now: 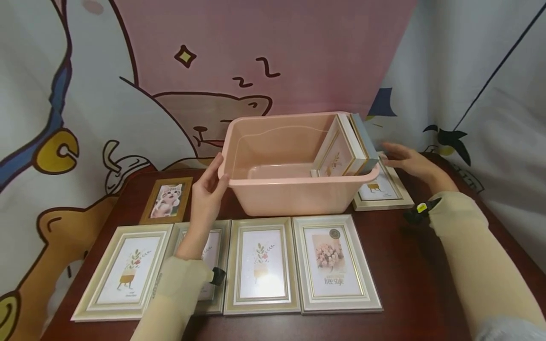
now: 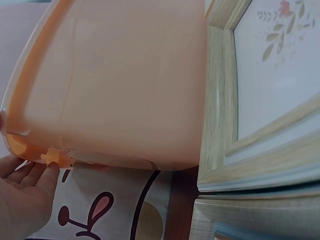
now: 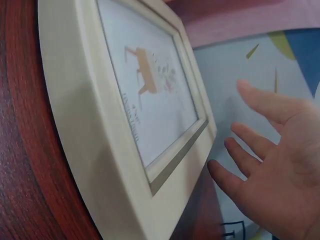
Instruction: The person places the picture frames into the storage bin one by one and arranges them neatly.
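Note:
My left hand (image 1: 206,192) grips the left rim of a pink plastic basin (image 1: 294,199), its fingers at the handle in the left wrist view. Inside the basin, at its right end, lean a white-and-gold picture frame (image 1: 334,151) and a blue-grey frame (image 1: 364,142). My right hand (image 1: 411,166) hovers beside a cream picture frame (image 1: 388,204) that lies right of the basin, partly hidden by it. In the right wrist view that hand's fingers (image 3: 255,100) are spread and hold nothing.
A row of several cream picture frames (image 1: 294,265) lies along the front of the dark red table (image 1: 409,284). A small brown frame (image 1: 185,201) with a kitten photo lies left of the basin. A cartoon-printed cloth (image 1: 324,57) hangs behind.

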